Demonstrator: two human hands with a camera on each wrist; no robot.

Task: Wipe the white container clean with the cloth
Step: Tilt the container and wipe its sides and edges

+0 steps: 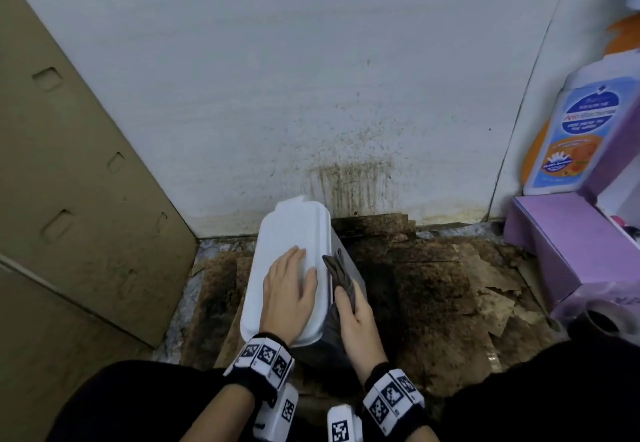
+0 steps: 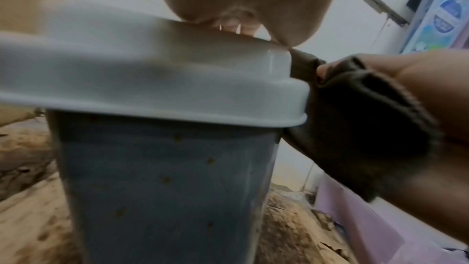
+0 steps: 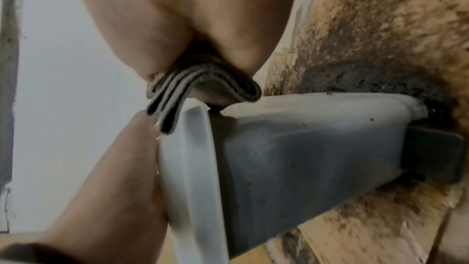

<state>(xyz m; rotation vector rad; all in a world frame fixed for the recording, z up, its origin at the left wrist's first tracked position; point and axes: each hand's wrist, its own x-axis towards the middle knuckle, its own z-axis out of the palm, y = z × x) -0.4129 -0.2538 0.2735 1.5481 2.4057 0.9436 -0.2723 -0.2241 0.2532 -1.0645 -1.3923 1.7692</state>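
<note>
The white container (image 1: 294, 268) stands on dirty, stained cardboard (image 1: 433, 303) on the floor, close to a spotty wall (image 1: 311, 77). The left hand (image 1: 289, 297) lies flat on its lid (image 1: 287, 233) with the fingers straight and close together, holding it down. The right hand (image 1: 356, 320) pinches a folded dark cloth (image 1: 341, 277) between thumb and fingers and presses it on the right side, just under the lid's edge. The container looks like light, stiff plastic, so it may tip or slide; pushing down on the lid seems the best hold. The cloth is soft and bendy. The far side and what is inside are hidden. The wrist pictures are blurry.
</note>
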